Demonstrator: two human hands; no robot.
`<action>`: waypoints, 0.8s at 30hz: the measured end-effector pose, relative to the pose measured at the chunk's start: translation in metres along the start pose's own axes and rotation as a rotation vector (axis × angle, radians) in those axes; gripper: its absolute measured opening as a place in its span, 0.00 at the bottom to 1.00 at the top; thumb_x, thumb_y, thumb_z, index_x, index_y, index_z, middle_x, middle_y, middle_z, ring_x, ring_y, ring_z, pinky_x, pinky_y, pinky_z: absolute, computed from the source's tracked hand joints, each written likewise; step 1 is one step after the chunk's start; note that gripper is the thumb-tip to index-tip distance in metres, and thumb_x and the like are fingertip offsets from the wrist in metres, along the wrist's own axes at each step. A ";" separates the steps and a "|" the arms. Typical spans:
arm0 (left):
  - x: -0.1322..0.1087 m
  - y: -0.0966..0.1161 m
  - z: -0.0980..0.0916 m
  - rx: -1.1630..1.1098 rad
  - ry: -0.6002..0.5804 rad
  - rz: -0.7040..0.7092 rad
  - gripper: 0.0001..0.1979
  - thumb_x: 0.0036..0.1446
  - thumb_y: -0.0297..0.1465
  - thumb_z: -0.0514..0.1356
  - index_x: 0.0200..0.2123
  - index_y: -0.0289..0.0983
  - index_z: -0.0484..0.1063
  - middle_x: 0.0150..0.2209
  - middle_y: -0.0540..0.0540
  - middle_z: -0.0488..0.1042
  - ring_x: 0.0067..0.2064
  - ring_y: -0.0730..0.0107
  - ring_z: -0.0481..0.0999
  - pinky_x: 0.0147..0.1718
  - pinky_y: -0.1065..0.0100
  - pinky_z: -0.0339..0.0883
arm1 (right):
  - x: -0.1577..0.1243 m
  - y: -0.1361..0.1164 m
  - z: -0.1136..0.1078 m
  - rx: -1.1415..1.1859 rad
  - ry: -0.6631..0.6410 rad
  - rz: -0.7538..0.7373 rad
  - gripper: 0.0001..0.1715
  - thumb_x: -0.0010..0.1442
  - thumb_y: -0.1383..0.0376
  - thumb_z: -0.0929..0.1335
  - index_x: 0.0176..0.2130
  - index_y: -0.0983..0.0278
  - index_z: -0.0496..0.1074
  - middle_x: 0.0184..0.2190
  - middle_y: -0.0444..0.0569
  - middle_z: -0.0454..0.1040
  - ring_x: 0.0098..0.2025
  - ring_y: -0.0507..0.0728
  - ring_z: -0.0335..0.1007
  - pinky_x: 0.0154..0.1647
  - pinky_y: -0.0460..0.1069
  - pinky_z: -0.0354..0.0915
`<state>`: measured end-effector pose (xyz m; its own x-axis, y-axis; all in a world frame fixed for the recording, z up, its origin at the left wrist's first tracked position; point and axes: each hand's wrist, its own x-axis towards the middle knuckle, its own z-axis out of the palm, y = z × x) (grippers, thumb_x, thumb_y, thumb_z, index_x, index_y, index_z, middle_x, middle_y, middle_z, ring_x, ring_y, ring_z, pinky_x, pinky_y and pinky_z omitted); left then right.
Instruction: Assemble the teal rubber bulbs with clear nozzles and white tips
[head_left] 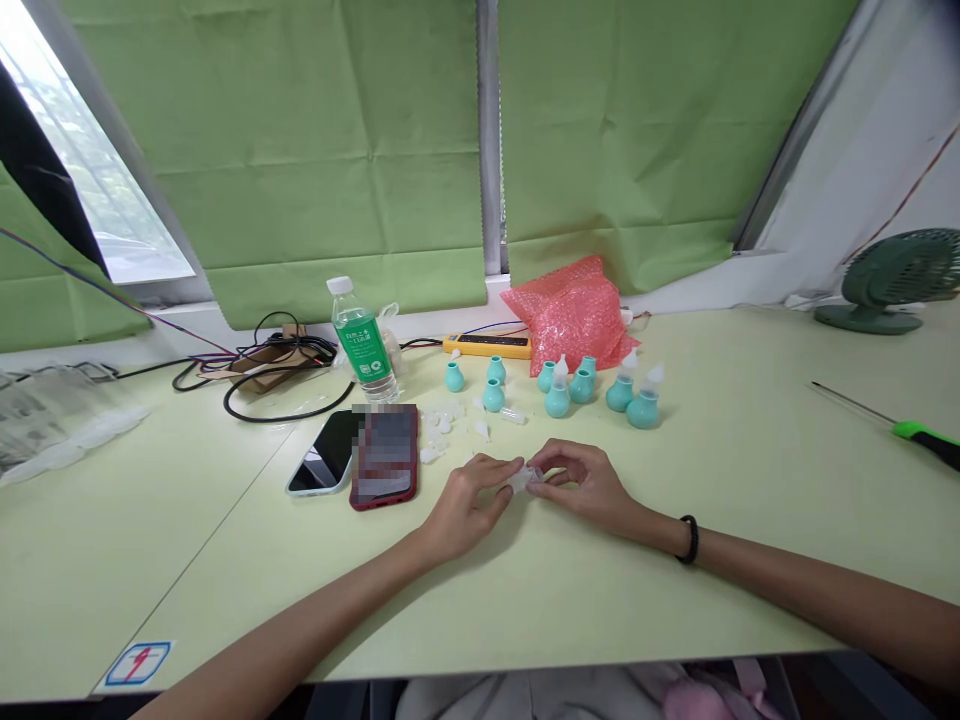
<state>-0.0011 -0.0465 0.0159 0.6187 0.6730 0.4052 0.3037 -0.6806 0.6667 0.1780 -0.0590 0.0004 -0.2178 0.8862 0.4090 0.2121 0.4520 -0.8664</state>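
My left hand (466,503) and my right hand (585,482) meet at the middle of the pale green table (525,590), both pinching a small clear plastic piece (524,479) between their fingertips. Just beyond them lie several loose clear plastic tips (439,425). Behind those stand several teal rubber bulbs (556,400); two bulbs on the right (643,405) carry clear tips. My right wrist wears a black band (690,538).
Two phones (384,455) lie left of my hands. A water bottle (362,343), cables (262,385), a yellow power strip (487,346) and pink bubble wrap (574,310) sit at the back. A green-handled screwdriver (919,436) and a fan (885,280) are at right.
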 end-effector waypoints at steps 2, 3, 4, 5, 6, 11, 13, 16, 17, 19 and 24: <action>-0.001 0.001 0.001 -0.015 -0.026 -0.025 0.20 0.52 0.23 0.50 0.50 0.40 0.60 0.36 0.48 0.71 0.36 0.69 0.65 0.41 0.65 0.58 | 0.000 0.001 0.000 0.015 0.019 0.008 0.08 0.45 0.66 0.68 0.30 0.65 0.66 0.29 0.46 0.67 0.32 0.51 0.66 0.30 0.46 0.69; -0.001 0.001 0.001 -0.027 -0.035 -0.038 0.21 0.52 0.23 0.50 0.50 0.40 0.59 0.36 0.47 0.71 0.37 0.69 0.65 0.41 0.64 0.57 | 0.000 0.001 0.000 0.019 0.023 0.009 0.09 0.45 0.66 0.68 0.29 0.65 0.66 0.29 0.46 0.67 0.32 0.52 0.66 0.30 0.46 0.69; -0.001 0.000 0.001 -0.043 -0.042 -0.050 0.20 0.52 0.23 0.49 0.50 0.40 0.59 0.36 0.47 0.70 0.37 0.69 0.65 0.42 0.64 0.57 | -0.001 0.001 0.000 0.021 0.026 0.008 0.09 0.44 0.66 0.68 0.29 0.65 0.66 0.29 0.46 0.67 0.31 0.52 0.67 0.30 0.47 0.69; -0.001 0.000 0.001 -0.062 -0.051 -0.063 0.20 0.52 0.24 0.49 0.50 0.39 0.60 0.36 0.46 0.70 0.38 0.69 0.65 0.41 0.65 0.57 | -0.001 0.002 0.000 0.019 0.030 0.003 0.09 0.44 0.65 0.68 0.29 0.65 0.66 0.28 0.46 0.67 0.31 0.52 0.67 0.30 0.47 0.69; -0.001 0.000 0.001 -0.081 -0.057 -0.075 0.20 0.52 0.24 0.49 0.50 0.39 0.60 0.37 0.45 0.70 0.38 0.68 0.65 0.41 0.65 0.58 | -0.001 0.002 0.000 0.015 0.034 -0.004 0.09 0.44 0.65 0.68 0.29 0.65 0.66 0.28 0.46 0.67 0.31 0.52 0.67 0.30 0.47 0.69; -0.003 -0.002 0.003 -0.111 -0.061 -0.100 0.21 0.51 0.23 0.48 0.49 0.39 0.60 0.39 0.44 0.69 0.39 0.66 0.65 0.40 0.65 0.59 | -0.002 0.005 0.001 -0.012 0.041 -0.061 0.07 0.45 0.66 0.68 0.28 0.65 0.67 0.27 0.46 0.67 0.30 0.52 0.66 0.29 0.47 0.70; -0.004 -0.001 0.004 -0.125 -0.053 -0.101 0.21 0.50 0.22 0.48 0.48 0.39 0.62 0.38 0.44 0.69 0.39 0.65 0.65 0.40 0.65 0.59 | -0.002 0.005 0.001 -0.025 0.038 -0.078 0.06 0.45 0.66 0.68 0.28 0.65 0.67 0.27 0.46 0.67 0.30 0.51 0.66 0.28 0.47 0.70; -0.003 0.002 0.004 -0.299 -0.027 -0.138 0.19 0.46 0.21 0.50 0.44 0.37 0.65 0.40 0.44 0.69 0.42 0.64 0.65 0.42 0.64 0.58 | -0.002 0.002 0.002 -0.036 0.032 -0.105 0.07 0.46 0.65 0.67 0.29 0.65 0.67 0.28 0.46 0.67 0.30 0.52 0.67 0.28 0.47 0.70; -0.002 0.003 0.003 -0.404 -0.020 -0.164 0.18 0.46 0.21 0.51 0.42 0.36 0.66 0.39 0.44 0.69 0.42 0.64 0.66 0.42 0.64 0.59 | -0.002 0.000 0.002 -0.041 0.025 -0.124 0.07 0.46 0.65 0.67 0.30 0.64 0.67 0.28 0.46 0.68 0.31 0.52 0.67 0.29 0.47 0.70; 0.001 0.004 0.001 -0.628 -0.010 -0.227 0.15 0.45 0.21 0.51 0.39 0.35 0.66 0.37 0.44 0.70 0.40 0.64 0.68 0.41 0.63 0.60 | -0.003 -0.006 0.002 -0.047 0.011 -0.178 0.07 0.47 0.66 0.67 0.31 0.64 0.67 0.30 0.47 0.68 0.32 0.52 0.67 0.30 0.48 0.70; 0.003 0.003 0.000 -0.918 -0.034 -0.364 0.15 0.45 0.26 0.55 0.40 0.33 0.64 0.32 0.44 0.70 0.30 0.68 0.71 0.34 0.62 0.65 | -0.005 -0.014 0.002 -0.148 -0.027 -0.332 0.07 0.49 0.69 0.66 0.32 0.62 0.68 0.32 0.48 0.71 0.36 0.53 0.67 0.35 0.49 0.68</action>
<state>0.0017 -0.0464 0.0198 0.6240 0.7783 0.0706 -0.1915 0.0647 0.9794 0.1745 -0.0702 0.0098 -0.3225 0.6864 0.6518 0.2610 0.7263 -0.6358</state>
